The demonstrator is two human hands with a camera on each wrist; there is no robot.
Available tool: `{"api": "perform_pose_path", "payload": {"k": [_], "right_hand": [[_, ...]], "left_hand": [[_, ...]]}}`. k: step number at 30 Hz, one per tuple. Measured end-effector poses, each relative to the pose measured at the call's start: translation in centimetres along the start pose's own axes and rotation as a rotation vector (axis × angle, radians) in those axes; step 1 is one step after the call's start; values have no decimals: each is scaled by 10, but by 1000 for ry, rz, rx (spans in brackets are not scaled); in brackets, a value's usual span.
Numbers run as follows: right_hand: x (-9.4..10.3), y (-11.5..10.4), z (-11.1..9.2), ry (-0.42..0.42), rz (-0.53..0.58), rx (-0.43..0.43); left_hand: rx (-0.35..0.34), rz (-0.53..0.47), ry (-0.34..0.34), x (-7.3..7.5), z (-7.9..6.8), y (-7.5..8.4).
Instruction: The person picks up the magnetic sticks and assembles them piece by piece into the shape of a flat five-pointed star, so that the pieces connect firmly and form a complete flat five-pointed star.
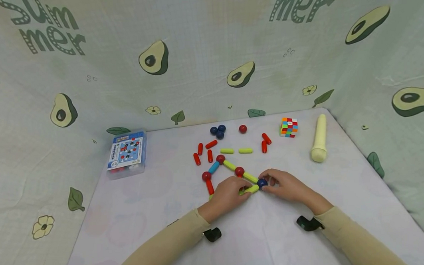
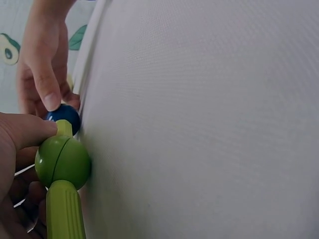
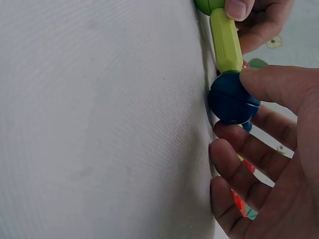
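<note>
My right hand (image 1: 288, 186) pinches a dark blue ball (image 3: 234, 99) between thumb and a fingertip, the other fingers spread behind it. A yellow-green rod (image 3: 227, 42) meets that ball. My left hand (image 1: 227, 195) pinches this rod beside a green ball (image 2: 64, 162), which carries a second yellow-green rod (image 2: 65, 211). In the head view the blue ball also meets the yellow-green rod (image 1: 251, 177) leading to a red ball (image 1: 239, 171). The chain runs on through another red ball (image 1: 220, 159), a blue rod (image 1: 214, 167) and a red rod (image 1: 209, 186). My left hand covers part of it.
Behind the chain lie loose red rods (image 1: 211, 144), yellow-green rods (image 1: 245, 150), dark blue balls (image 1: 220, 135) and a red ball (image 1: 243, 129). A puzzle cube (image 1: 289, 127) and a pale yellow microphone-shaped object (image 1: 319, 139) are at back right. A plastic box (image 1: 126, 153) sits at back left.
</note>
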State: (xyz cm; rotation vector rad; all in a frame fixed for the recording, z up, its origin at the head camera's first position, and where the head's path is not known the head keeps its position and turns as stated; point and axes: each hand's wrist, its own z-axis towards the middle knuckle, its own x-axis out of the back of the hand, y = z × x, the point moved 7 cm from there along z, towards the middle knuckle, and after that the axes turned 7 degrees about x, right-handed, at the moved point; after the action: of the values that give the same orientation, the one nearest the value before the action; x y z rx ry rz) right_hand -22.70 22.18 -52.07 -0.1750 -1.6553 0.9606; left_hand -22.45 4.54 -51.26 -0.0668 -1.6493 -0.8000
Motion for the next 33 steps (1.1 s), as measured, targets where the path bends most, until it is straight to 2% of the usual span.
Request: {"api": "perform_pose_path", "payload": {"k": [11,18,24,28,33], "right_hand": [[1,-1,-2,10,-1,32],[-1,-2,-2,-2,6,17],[-8,-9,-4,-60,79,84],[-11,-14,-5,-103,113,137],[-13,-14,-3,-120,104,121]], "left_hand": [[-9,-35,7,6,-1,-7],[99,-32,76,12,1,-19],[195,1,102,16,0,-29],[222,45,94,15,0,-32],[220,56,72,12,3,-31]]}}
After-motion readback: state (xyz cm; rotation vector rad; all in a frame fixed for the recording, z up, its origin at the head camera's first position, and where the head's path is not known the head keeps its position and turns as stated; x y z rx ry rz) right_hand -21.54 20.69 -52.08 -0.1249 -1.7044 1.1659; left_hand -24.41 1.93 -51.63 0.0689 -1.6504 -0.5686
